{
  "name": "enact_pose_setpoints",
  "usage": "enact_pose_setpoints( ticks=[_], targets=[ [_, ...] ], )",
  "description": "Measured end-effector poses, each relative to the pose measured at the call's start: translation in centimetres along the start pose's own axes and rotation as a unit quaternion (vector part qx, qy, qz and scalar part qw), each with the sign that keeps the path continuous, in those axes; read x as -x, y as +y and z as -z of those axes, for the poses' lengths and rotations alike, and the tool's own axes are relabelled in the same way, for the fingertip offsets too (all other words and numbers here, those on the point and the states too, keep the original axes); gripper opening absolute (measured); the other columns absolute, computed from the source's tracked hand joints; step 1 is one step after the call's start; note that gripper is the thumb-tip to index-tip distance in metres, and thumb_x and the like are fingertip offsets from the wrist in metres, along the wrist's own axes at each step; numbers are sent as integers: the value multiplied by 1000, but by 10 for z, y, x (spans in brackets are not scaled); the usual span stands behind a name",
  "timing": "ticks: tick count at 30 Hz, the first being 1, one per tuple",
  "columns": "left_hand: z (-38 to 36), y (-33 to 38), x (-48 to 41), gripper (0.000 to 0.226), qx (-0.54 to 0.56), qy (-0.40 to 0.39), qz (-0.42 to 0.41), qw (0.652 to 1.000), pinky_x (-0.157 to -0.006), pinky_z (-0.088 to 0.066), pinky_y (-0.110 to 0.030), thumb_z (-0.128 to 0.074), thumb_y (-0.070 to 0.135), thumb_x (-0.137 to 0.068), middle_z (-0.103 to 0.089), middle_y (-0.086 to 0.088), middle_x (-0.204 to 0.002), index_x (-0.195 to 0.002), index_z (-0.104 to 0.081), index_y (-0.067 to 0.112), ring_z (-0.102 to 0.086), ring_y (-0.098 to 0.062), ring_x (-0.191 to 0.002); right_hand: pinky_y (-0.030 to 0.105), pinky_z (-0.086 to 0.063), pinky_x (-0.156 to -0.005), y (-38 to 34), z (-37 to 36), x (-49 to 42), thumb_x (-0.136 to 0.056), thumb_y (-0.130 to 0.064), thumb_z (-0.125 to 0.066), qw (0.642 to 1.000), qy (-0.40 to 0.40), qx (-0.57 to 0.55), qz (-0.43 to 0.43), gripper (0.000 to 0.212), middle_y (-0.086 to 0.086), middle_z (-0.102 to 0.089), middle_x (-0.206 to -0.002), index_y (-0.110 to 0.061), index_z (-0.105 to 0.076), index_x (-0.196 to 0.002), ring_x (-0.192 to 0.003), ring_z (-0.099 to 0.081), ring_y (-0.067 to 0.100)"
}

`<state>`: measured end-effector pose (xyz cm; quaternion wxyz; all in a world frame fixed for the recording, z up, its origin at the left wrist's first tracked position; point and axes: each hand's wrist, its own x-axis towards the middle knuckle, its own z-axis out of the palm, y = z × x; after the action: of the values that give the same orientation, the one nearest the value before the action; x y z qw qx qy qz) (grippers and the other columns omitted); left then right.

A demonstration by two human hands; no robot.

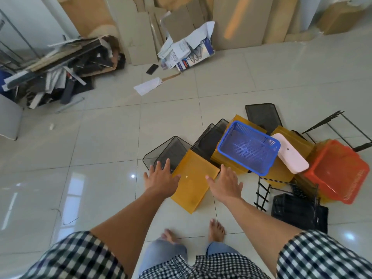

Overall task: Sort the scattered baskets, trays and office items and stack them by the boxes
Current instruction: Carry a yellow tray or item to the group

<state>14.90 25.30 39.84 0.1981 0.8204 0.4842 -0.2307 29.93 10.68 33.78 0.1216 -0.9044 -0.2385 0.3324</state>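
- A person stands barefoot on a tiled floor (96,137). Both arms are stretched forward and down toward a heap of baskets and trays at 1 o'clock from the feet.
- Left hand (161,176): fingers straight and spread, holding nothing. It hangs over the left edge of a flat yellow tray (193,190) and the near rim of a black mesh tray (171,151). Contact cannot be told.
- Right hand (226,183): fingers straight and spread, holding nothing, at the yellow tray's right corner. Contact cannot be told.
- The yellow tray lies flat on the floor, nearest item of the heap, between the two hands.
- The black mesh tray lies at 11 o'clock of the yellow tray, its edge under or against it.
- More mesh trays (209,139) stand tilted at 12 o'clock of the yellow tray.
- A blue basket (248,147), open side up and tilted, rests on further yellow trays at 1 o'clock of the right hand.
- A white case (289,156) lies just beside the blue basket, at its 3 o'clock.
- An orange basket (338,172), tilted, sits at 3 o'clock of the white case.
- A black crate (298,212) stands on the floor at 6 o'clock of the white case.
- Cardboard sheets (138,37) lean on the far wall at 12 o'clock. A torn box of papers (191,51) lies at their foot, and a phone (152,69) lies near it on the floor.
- A pile of dark scrap (60,73) occupies the corner at 10 o'clock.
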Motion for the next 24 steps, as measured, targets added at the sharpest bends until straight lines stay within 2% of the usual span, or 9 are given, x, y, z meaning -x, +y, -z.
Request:
enact_pose_setpoints(
  ticks=[4,10,14,16,19,24],
  targets=[
    [10,-17,-42,77,-23,-23,-26,999,-123,-11,-54,-34,61,-101,-6,-6,-168,-161,-1,27,-6,-31,-154,58,-18,-118,-15,-13,-12,-96,-66,-45,998,3,-29,-52,83,4,-17,-167,-23,-14,-160,-153,-18,26],
    [31,-51,-111,75,-79,-56,-94,991,-122,-14,-55,-32,60,-101,-9,-7,-168,-161,0,27,-10,-32,-153,58,-19,-120,-53,-46,-32,-96,-66,-45,987,11,-64,-150,84,5,-19,-167,-22,-14,-160,-153,-19,28],
    [33,-77,-157,75,-101,-72,-123,985,-122,-16,-55,-33,59,-100,-13,-5,-167,-161,-4,27,-12,-30,-153,59,-24,-119,-82,-75,-51,-96,-66,-46,979,10,-89,-184,80,6,-26,-164,-22,-21,-159,-150,-25,30],
    [25,-89,-178,75,-114,-84,-131,981,-121,-16,-55,-34,60,-100,-14,-6,-167,-161,-5,27,-13,-30,-153,59,-26,-118,-88,-92,-58,-95,-65,-47,973,11,-109,-201,78,6,-31,-162,-23,-25,-157,-149,-28,30],
    [3,-100,-209,76,-137,-106,-141,975,-121,-18,-55,-34,60,-100,-14,-8,-167,-161,-6,25,-14,-32,-152,58,-25,-119,-84,-117,-69,-96,-66,-47,963,-6,-122,-241,82,6,-24,-165,-21,-20,-160,-151,-24,29],
    [-58,-109,-257,76,-150,-152,-146,966,-118,-26,-56,-37,60,-99,-22,-8,-165,-160,-9,25,-23,-32,-150,56,-26,-118,-44,-165,-95,-97,-64,-47,951,-37,-125,-282,82,7,-22,-166,-19,-18,-159,-151,-23,30]
  ],
)
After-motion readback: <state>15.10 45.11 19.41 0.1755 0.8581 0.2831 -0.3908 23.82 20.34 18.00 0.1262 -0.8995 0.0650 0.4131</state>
